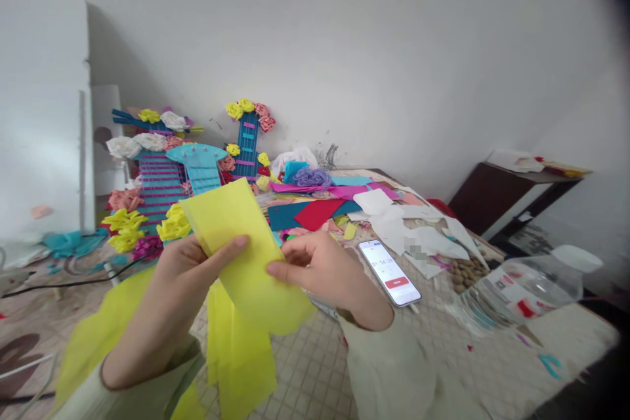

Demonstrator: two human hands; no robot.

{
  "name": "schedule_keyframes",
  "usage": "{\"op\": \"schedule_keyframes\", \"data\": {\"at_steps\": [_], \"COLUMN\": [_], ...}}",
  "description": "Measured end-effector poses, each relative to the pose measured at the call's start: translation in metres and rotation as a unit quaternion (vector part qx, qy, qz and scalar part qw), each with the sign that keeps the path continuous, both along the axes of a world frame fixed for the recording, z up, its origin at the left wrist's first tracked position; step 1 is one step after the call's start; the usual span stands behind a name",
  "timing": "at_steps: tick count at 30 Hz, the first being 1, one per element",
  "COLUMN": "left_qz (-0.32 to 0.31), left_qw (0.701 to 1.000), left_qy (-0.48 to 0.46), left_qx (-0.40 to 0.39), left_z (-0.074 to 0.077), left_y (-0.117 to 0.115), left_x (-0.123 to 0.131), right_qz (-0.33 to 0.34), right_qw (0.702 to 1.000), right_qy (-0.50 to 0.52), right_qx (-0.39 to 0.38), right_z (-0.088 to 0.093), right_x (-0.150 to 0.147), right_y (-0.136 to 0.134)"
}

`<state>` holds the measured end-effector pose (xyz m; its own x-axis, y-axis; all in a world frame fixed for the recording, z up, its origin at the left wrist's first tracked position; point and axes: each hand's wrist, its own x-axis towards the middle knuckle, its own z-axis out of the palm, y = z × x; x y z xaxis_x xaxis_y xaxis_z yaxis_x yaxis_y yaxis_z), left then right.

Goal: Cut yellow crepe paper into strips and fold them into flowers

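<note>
White wall (394,46) fills the bkgd; a white board (39,111) leans at far left. Tiled tabletop (315,374) runs from bottom centre to the right, cluttered at the back.

Big craft pieces at the table's far-left end: a slatted blue & pink structure (162,177) w/ white, yellow & pink paper flowers round it, and beside it an upright blue tower (247,138) topped w/ yellow & pink flowers. A dark side table (497,190) stands apart at right, by the wall.

Both hands grip the yellow sheet (246,256), held up at centre above the table's near edge, tilted, top corner twd the crafts. L hand (182,282) is closed on its left edge, thumb across the front, fingers behind. R hand (319,269) pinches the right edge, thumb on the front, other fingers curled. More yellow sheets (241,354) hang below, blurred.

Clear plastic bottle (522,289) lies on its side at right, white cap pointing right. Pile of coloured paper (315,207) (pink, red, teal) sits mid-table, white paper scraps (408,226) next to it. Smartphone (388,272) lies flat just right of R hand, screen lit w/ a timer & red button. Small brown bits (465,270) lie betw. phone and bottle; can't tell what they are.
</note>
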<state>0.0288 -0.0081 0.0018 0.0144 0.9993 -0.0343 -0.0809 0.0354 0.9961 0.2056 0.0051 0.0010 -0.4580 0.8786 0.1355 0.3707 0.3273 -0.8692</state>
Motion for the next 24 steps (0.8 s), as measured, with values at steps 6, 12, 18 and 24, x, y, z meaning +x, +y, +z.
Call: {"op": "schedule_keyframes", "data": {"at_steps": [6,12,18,24], "left_qz": [-0.017,0.005,0.002,-0.006], "left_qw": [0.998,0.995,0.99,0.991], "left_qy": [-0.061,-0.097,-0.14,-0.135], "left_qx": [0.0,-0.001,-0.033,-0.004], "left_z": [-0.008,-0.012,-0.013,-0.014], "left_y": [0.0,-0.003,-0.001,-0.001], "left_x": [0.003,0.017,0.027,0.019], "right_qz": [0.02,0.005,-0.018,-0.051], "right_qw": [0.999,0.997,0.998,0.997], "right_qy": [0.035,0.067,0.058,0.05], "right_qx": [-0.016,-0.023,0.023,0.03], "right_z": [0.001,0.0,-0.003,0.004], "right_x": [0.001,0.001,-0.003,0.01], "right_y": [0.001,0.0,0.001,0.001]}}
